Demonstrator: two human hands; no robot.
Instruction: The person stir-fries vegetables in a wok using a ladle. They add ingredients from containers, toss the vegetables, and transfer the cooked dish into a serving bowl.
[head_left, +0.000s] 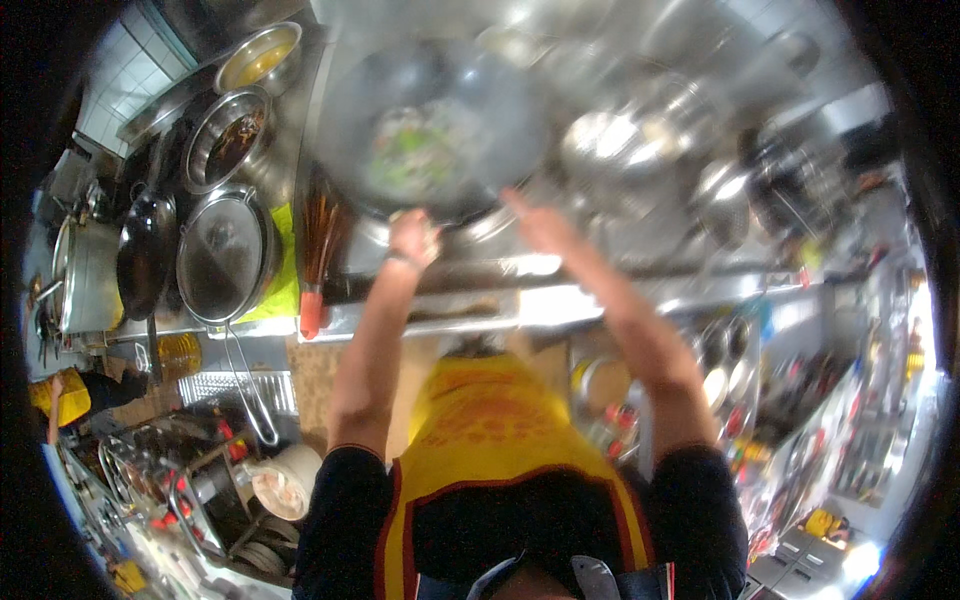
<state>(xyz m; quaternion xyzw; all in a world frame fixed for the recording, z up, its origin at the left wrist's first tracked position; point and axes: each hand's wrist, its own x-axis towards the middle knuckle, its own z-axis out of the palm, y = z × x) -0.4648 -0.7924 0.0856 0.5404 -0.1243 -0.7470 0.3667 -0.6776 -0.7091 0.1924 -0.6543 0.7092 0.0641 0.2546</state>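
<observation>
A large dark wok (480, 97) sits on the steel range before me, with steam or blur over it. Pale and green pieces of food (416, 150) lie in its left half. My left hand (412, 236) is closed at the wok's near rim, with what looks like a pale folded cloth (431, 241) in the grip. My right hand (547, 225) is at the wok's near right edge, its index finger stretched forward along what seems to be the handle of a cooking utensil. Blur hides the utensil's working end.
Steel bowls (225, 139), a handled strainer (223, 259) and a bamboo wok brush (319, 247) lie to the left. A perforated steel ladle or strainer (611, 146) rests right of the wok. Farther right is another strainer (724, 199). A person in yellow (64, 397) stands at far left.
</observation>
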